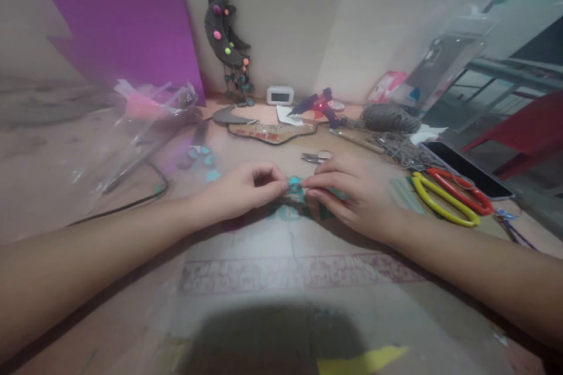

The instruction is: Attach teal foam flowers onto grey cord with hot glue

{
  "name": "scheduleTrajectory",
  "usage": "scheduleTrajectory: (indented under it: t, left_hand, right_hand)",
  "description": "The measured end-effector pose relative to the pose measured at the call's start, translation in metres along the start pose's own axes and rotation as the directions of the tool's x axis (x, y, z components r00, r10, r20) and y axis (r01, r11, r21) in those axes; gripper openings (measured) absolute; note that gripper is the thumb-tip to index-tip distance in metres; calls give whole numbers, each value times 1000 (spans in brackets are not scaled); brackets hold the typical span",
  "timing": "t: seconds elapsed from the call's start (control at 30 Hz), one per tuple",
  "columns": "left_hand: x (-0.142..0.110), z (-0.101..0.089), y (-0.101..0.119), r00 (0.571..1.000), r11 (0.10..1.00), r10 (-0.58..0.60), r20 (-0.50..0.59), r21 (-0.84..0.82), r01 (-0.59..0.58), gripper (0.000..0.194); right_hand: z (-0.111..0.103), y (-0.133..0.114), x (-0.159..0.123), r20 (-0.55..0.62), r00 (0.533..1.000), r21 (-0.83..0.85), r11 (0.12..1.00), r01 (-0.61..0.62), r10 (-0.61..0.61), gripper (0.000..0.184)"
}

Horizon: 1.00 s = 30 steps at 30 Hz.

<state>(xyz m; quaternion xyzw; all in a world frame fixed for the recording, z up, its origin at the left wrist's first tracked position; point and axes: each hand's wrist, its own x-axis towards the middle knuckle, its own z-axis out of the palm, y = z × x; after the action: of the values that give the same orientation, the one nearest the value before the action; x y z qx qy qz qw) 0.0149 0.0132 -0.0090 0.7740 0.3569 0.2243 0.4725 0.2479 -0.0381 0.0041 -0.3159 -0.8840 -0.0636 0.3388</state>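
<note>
While both forearms rest low over the pale, pink-edged surface (396, 316), the two hands meet at a small, shiny turquoise piece (294, 183) between their fingertips. The left hand (246, 190) pinches the piece's near edge between thumb and forefinger, its other fingers curled. The right hand (356, 193) comes to the opposite edge with thumb and forefinger only narrowly apart; whether it grips the piece or merely touches it, I cannot tell.

Just beyond the right hand lies a small metal cutting tool (312, 157). Beyond the left hand are several small turquoise cut-outs (207, 158), near a clear plastic bag (145, 111). Farther ahead of both hands, a flat grey crescent (231, 115) lies beside a brown cardboard piece with red print (268, 136). Behind that stand a white digital clock (280, 95) and a dark blue glue gun (312, 104) showing a red light. To the right of the right hand are yellow and red looped handles (444, 202), a dark-screened phone (468, 170) and, farther off, a bundle of grey cord (389, 119).
</note>
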Motion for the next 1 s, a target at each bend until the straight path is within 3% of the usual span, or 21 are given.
scheduleTrajectory:
  t: [0.37,0.63,0.77,1.0]
  left_hand:
    - [1,0,2,999,998,41,35,38,-42,26]
    - [-2,2,6,996,993,89,13,72,-90,24]
    - [-4,2,8,996,992,90,9,92,-91,24]
    - [-4,2,9,992,985,122,7,122,-122,24]
  right_hand:
    - [6,6,-1,44,999,20,1000,16,-17,14]
    - [3,-3,2,72,967,183,950,-253,243,7]
    - [5,-1,5,164,945,238,918,-318,284,13]
    - [8,-3,7,227,922,292,881,-372,314,17]
